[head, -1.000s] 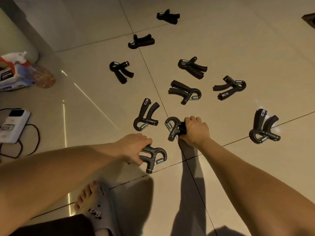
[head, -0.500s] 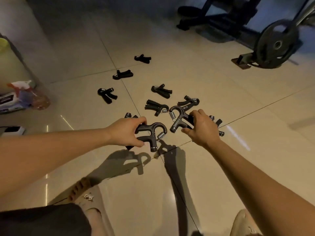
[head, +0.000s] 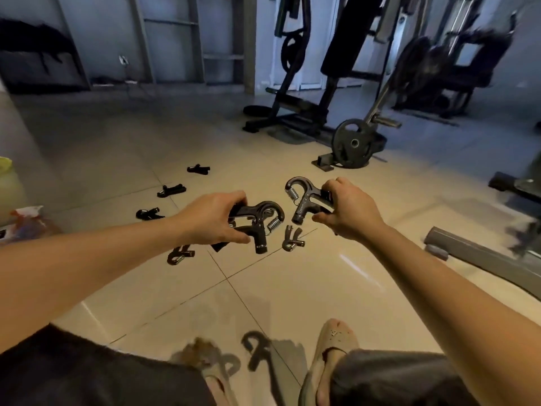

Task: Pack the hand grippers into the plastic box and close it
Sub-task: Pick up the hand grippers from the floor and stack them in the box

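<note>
Black hand gripper (head: 263, 218), held above the tiled floor (head: 263, 288) by the left hand (head: 213, 218), fingers curled round its handles; second hand gripper (head: 304, 197), gripped likewise by the right hand (head: 348, 212). Loose grippers (head: 292, 238) (several, spring ends glinting) lie scattered on the floor beneath and beyond.

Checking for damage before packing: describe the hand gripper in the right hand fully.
The hand gripper is dark, matte, plastic-looking, with an arched top, a metal coil spring at its left end and one free handle pointing down. The right hand grips its other handle, holding it above the tiled floor, touching nothing else.
</note>
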Demonstrator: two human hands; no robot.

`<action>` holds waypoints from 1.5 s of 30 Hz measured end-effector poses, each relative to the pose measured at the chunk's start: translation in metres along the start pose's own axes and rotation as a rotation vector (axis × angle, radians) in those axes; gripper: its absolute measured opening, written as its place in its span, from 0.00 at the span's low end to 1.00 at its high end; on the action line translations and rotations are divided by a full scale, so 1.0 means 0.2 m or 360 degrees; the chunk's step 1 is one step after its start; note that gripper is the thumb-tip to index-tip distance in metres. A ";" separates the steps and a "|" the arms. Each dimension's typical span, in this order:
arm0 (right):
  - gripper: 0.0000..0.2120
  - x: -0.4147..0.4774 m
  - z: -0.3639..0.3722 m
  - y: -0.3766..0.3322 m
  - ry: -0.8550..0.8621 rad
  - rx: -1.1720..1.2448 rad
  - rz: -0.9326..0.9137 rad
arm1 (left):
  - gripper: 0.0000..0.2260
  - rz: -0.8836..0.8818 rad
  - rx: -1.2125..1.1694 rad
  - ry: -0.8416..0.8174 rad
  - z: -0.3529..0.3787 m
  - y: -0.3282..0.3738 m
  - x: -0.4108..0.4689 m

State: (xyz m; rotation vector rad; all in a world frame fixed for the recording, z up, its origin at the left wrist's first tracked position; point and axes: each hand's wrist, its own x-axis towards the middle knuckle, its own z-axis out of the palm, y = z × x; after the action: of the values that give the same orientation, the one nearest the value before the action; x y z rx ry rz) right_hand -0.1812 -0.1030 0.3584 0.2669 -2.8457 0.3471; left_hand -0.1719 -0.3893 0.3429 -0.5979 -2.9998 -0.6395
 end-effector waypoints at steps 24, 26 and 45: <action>0.21 -1.85 -1.18 0.61 -0.0218 -0.0419 0.0767 | 0.24 0.0621 -0.0183 -0.0316 0.49 1.63 -0.49; 0.21 -2.01 -1.23 0.66 -0.0242 -0.0407 0.0828 | 0.24 0.0674 -0.0203 -0.0351 0.55 1.77 -0.55; 0.25 -2.85 -1.05 1.31 -0.0446 -0.0156 0.1180 | 0.25 0.0829 0.0186 -0.0584 0.95 2.58 -0.78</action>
State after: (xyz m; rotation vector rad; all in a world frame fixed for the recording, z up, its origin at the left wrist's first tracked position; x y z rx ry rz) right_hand 0.3532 0.2854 0.3428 -0.8415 -3.1183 0.3184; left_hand 0.1756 0.0646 0.3558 -1.5586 -2.9406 -0.3435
